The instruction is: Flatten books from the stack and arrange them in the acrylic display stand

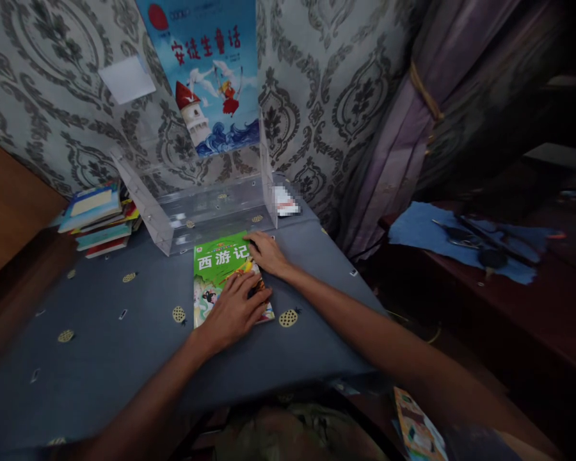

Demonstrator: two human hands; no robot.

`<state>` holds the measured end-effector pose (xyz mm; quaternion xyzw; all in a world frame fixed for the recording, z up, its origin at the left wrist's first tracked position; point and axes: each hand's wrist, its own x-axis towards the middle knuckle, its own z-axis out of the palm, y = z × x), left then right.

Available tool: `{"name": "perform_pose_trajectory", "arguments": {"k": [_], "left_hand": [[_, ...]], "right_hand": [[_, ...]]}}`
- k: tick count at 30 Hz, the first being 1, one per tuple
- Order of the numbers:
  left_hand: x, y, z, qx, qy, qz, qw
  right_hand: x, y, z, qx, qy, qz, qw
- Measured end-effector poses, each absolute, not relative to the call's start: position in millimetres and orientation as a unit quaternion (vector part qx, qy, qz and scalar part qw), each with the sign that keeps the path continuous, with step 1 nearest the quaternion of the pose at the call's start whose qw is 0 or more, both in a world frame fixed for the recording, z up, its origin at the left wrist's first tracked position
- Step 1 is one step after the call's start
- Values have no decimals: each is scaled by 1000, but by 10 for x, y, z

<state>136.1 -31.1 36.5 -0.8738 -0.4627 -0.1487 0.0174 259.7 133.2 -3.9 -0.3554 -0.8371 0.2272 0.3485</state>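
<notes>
Grey patterned fabric (336, 64) with dark, ornate medallions is covering the back wall. A pale purple curtain (386, 166) is hanging beside it, gathered by a tan cord (423, 95). A table (139, 362) is wearing a blue-grey pineapple print. Brown wood (14, 205) is edging the left; a dark red surface (561, 314) is sitting in shadow at right.

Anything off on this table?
Mainly the book stack at left: its edges don't line up. Also, a white item right of the clear stand is pixelated, so unreadable. I see no spill; the green book shows no damage where uncovered.
</notes>
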Motion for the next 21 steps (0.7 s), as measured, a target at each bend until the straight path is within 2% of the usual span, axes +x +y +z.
{"name": "perform_pose_trajectory", "arguments": {"k": [6,15,18,21], "left_hand": [[1314,-442,587,-896,-430,-111,1],[1113,-632,820,-871,-475,-95,-81],[1256,-465,810,-823,-559,-94,-51],[1462,-229,757,-791,-609,-43,30]], "right_hand": [[2615,1353,-33,-370,-817,228,379],[2611,1324,39,-370,-785,325,375],[2609,1320,39,-365,-755,373,397],[2649,1304,21,-375,-709,416,429]]}}
